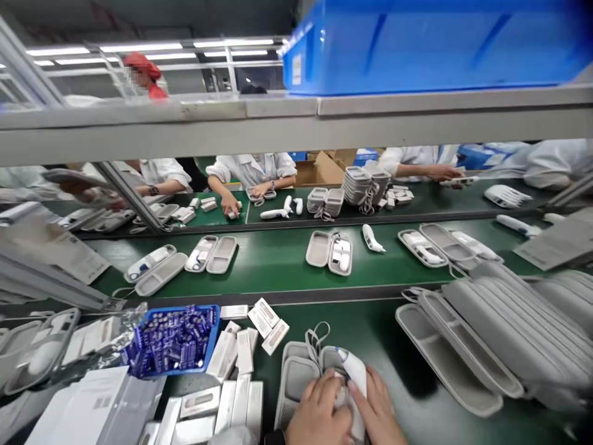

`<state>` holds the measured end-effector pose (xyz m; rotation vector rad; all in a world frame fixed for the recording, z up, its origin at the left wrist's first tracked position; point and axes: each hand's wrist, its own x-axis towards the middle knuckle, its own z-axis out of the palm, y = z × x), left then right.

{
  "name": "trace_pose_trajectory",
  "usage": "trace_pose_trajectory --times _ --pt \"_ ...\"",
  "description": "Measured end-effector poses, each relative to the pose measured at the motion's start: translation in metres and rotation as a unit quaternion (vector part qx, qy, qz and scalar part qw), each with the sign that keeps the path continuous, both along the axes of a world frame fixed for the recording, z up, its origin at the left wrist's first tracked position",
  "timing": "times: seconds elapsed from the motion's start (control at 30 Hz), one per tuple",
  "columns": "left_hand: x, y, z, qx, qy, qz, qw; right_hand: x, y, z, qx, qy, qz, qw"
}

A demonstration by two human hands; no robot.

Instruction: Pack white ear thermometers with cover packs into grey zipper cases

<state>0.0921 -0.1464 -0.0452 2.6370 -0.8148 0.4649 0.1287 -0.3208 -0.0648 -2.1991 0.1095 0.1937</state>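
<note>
At the near edge of the bench an open grey zip case (pixel 299 377) lies under my hands, its wrist loop standing up behind it. My left hand (pixel 319 411) has its fingers curled over the right half of the case, and part of what lies under them is hidden. My right hand (pixel 377 408) is closed around a white ear thermometer (pixel 354 369) with a blue tip, which lies tilted over the same half. Small white boxes (pixel 245 352) are piled to the left of the case.
A blue tray (pixel 217 324) of purple batteries stands left. Stacked grey cases (pixel 491 327) fill the right. Beyond, open cases (pixel 328 250) and a loose thermometer (pixel 372 238) lie on the green belt (pixel 273 259). A shelf beam (pixel 278 133) with a blue bin (pixel 417 49) crosses overhead. Co-workers sit opposite.
</note>
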Motion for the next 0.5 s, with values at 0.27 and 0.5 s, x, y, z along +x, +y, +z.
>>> trace_pose_trajectory --times 0.27,0.5 --pt "0.009 -0.002 0.02 0.04 0.091 0.007 0.995 0.003 0.01 0.003 0.019 -0.069 -0.035 0.997" --pt "-0.009 0.002 0.005 0.021 0.007 -0.016 1.0 -0.021 0.006 0.003 0.042 -0.128 0.039 0.99"
